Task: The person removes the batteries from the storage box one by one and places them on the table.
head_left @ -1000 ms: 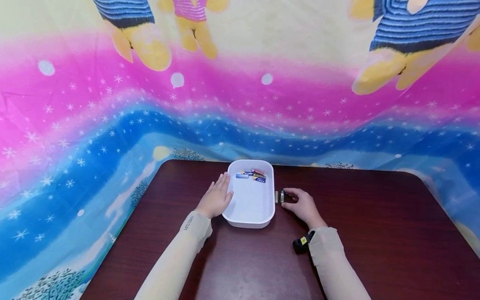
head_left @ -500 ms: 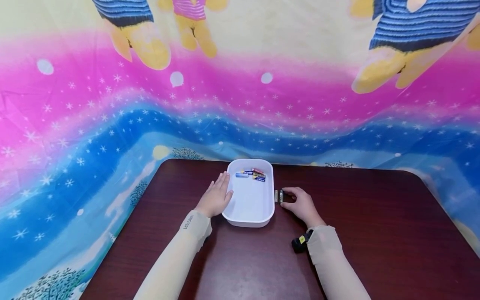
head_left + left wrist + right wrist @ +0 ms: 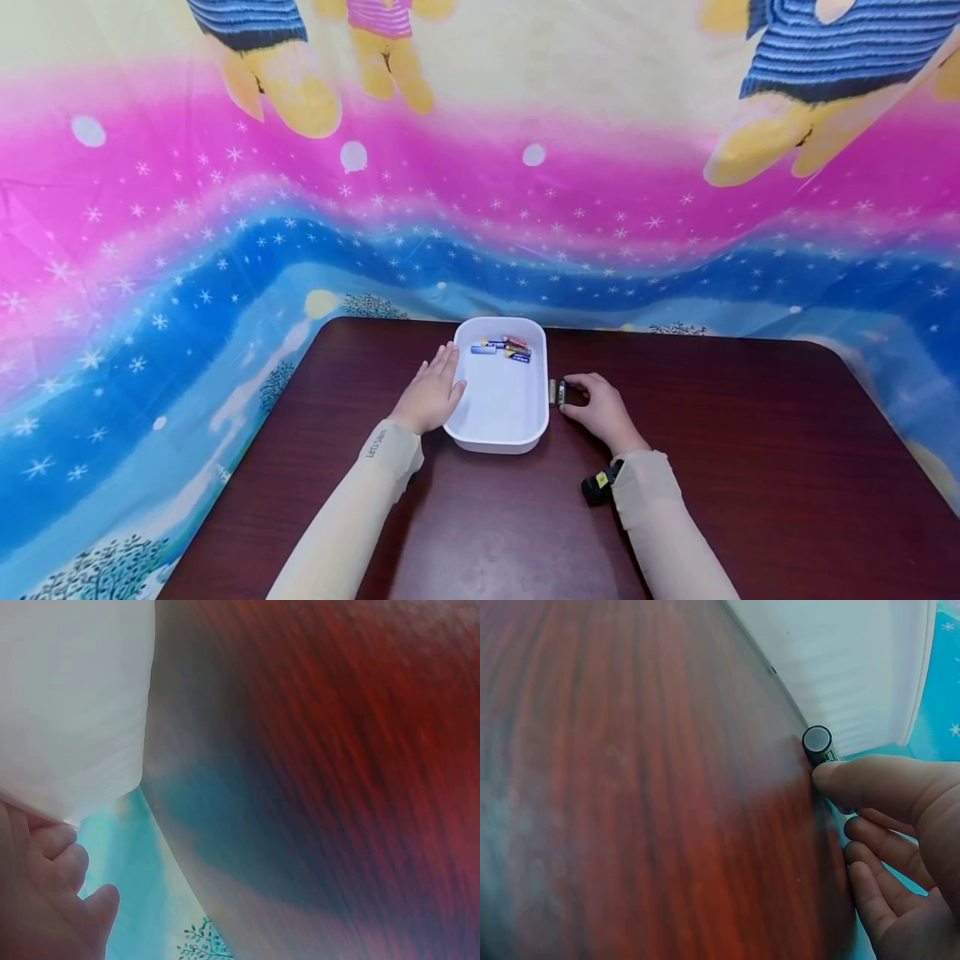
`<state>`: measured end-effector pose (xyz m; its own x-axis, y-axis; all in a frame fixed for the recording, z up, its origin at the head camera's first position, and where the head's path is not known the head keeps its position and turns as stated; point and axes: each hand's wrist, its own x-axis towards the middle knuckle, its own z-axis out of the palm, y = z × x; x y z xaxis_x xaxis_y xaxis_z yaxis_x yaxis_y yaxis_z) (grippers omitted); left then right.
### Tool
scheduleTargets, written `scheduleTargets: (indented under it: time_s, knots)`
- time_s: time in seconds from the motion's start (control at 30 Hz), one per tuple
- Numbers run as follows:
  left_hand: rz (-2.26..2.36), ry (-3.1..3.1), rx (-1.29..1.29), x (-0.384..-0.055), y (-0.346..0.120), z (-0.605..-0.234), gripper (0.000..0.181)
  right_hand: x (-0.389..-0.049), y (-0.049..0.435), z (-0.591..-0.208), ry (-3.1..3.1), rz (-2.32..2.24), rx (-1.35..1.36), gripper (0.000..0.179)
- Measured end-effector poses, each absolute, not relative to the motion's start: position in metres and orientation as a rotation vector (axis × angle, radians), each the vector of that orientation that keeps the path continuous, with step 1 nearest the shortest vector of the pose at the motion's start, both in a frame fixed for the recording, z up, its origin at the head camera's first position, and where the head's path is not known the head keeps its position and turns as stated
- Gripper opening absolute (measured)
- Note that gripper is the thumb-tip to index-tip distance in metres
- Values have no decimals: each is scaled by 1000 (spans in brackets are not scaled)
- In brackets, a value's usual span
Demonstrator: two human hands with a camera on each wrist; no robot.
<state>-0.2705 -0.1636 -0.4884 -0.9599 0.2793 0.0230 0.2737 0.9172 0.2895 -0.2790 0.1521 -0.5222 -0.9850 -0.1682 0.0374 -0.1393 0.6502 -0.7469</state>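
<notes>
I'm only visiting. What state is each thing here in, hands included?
White tray, right way up, uncovered.
Batteries in the tray, lying near its far end.
Held battery, pinched.
Right hand, pinching that battery.
Other loose battery, beside the tray, not held.
Left hand, fingers straight against the tray's rim.

From my end I see a dark reddish-brown, wood-grained table with rounded far corners, a pale sheen on its near middle. Behind it I have a printed cloth, creased in places, banded in cream, pink and blue and scattered with white snowflakes. Along its top I make out yellow-legged figures in blue or pink striped tops, and lower down some leafy bushes.
</notes>
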Motion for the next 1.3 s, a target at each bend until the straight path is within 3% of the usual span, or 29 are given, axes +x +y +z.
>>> scheduleTargets:
  time_s: [1.3]
  knots:
    - [463,3053,426,-269,-162,-487,66,-277,150,-519,2839,-1209,-278,53]
